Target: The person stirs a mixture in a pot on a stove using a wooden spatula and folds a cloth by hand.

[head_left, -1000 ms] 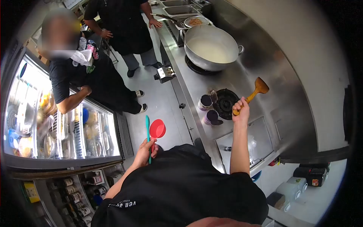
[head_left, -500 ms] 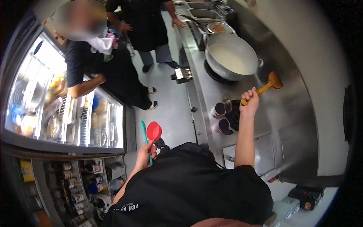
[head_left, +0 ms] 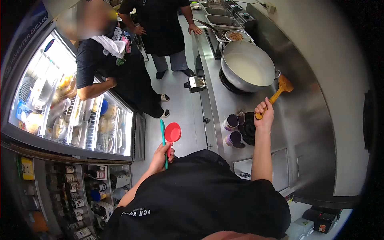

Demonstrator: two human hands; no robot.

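My left hand (head_left: 161, 157) is closed around the handles of a red measuring cup (head_left: 173, 132) and a slim green utensil (head_left: 163, 138), whose kind I cannot make out. The cup looks unfilled. In my right hand (head_left: 264, 115) is a wooden spatula (head_left: 281, 89), gripped by its handle, with its broad flat head pointing away toward the wall. Beyond it stands a large metal pot (head_left: 249, 68) of whitish liquid on a burner. The spatula head is near the pot's side handle; whether they touch I cannot tell.
Two dark-lidded containers (head_left: 233, 130) stand beside a second burner (head_left: 249, 129). A bowl of brown food (head_left: 237, 36) sits behind the pot. One person (head_left: 120, 68) leans by the lit glass-front chiller (head_left: 68, 112); another person (head_left: 162, 30) stands farther back. Bottles (head_left: 72, 184) fill the lower-left shelves.
The spatula head has swung closer to the pot, and my right hand has shifted slightly. My left hand has moved a little up and right in view with the cup and green utensil.
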